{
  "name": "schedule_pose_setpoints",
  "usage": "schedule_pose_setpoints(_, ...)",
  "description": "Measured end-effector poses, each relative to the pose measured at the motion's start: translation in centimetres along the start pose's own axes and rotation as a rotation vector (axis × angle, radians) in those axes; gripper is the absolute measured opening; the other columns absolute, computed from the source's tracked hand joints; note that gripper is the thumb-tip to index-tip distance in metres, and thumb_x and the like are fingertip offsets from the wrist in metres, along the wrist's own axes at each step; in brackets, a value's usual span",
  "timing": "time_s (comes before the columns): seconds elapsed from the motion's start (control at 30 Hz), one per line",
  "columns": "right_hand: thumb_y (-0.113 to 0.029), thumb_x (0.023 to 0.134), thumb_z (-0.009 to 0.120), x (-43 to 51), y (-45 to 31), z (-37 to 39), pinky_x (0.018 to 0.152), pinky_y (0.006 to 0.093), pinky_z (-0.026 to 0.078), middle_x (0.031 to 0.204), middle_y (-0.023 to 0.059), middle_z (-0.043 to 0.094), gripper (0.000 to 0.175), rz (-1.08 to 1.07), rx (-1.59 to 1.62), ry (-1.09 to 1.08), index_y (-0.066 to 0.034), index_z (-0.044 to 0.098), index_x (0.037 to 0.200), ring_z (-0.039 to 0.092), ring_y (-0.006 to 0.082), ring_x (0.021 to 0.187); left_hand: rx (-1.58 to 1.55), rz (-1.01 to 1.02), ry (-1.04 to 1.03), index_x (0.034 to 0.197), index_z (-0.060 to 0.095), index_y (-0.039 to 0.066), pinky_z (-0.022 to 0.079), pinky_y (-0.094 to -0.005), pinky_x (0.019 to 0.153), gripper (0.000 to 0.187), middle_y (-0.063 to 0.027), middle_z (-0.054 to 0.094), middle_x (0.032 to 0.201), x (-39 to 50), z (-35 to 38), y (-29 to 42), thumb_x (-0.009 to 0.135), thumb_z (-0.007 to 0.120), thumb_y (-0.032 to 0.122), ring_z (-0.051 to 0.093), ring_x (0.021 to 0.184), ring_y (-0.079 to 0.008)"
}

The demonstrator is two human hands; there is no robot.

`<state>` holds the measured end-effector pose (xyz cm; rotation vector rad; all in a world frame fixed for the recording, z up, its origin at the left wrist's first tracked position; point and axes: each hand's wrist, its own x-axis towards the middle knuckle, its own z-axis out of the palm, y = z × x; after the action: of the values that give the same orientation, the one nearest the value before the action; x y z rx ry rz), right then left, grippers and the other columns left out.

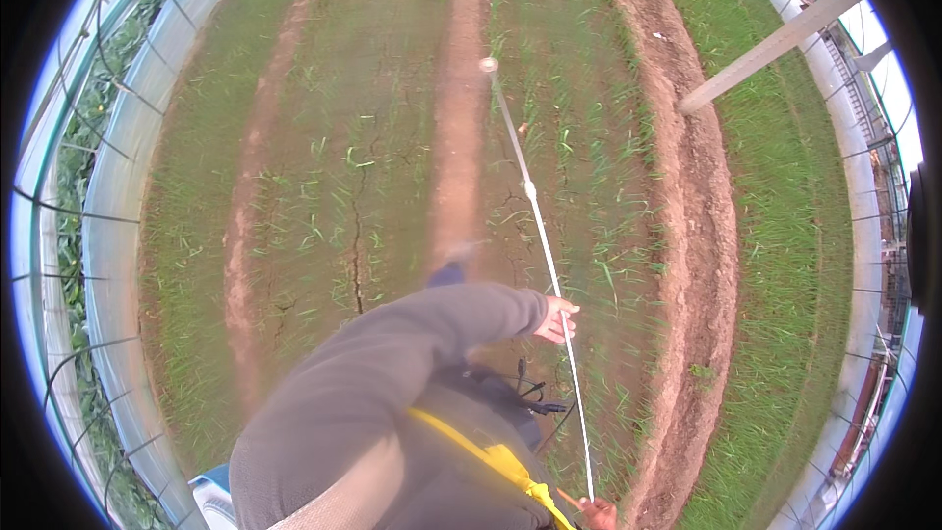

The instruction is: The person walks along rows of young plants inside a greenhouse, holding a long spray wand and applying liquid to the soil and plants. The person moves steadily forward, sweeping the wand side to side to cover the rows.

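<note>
My left hand (558, 319) reaches across my body in a grey sleeve and holds the middle of a long, thin white pole (545, 241). At the bottom edge, my right hand (600, 513) is at the pole's near end, partly cut off by the picture's rim. The pole slants forward, with a joint partway along and a small round tip over the rows of young green plants (565, 140). A yellow strap (500, 460), knotted near its lower end, crosses my torso. Black cables with plugs (543, 407) hang beside my waist.
A bare soil path (460, 110) runs ahead between planted beds. To the right, a furrow (699, 235) borders denser grass-like plants, and a pale post (769, 48) stands in it. Plastic sheeting and a wire frame (110, 213) curve along the left side. A blue and white object (213, 497) shows at lower left.
</note>
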<state>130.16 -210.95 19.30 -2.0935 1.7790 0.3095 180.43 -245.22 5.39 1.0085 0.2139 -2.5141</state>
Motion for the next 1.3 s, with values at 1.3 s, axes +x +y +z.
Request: schedule_pose_setpoints(1.3, -0.014, 0.084, 0.062, 69.1, -42.9, -20.2, 0.081, 0.0264, 0.047, 0.095, 0.0067, 0.069, 0.031, -0.004, 0.949, 0.287, 0.0028, 0.064, 0.109, 0.06, 0.0097, 0.088, -0.34, 0.822, 0.757, 0.117, 0.056, 0.02, 0.051, -0.0395, 0.074, 0.034, -0.0031, 0.065, 0.102, -42.5, -47.3, 20.8, 0.087, 0.063, 0.034, 0.063, 0.089, -0.0204)
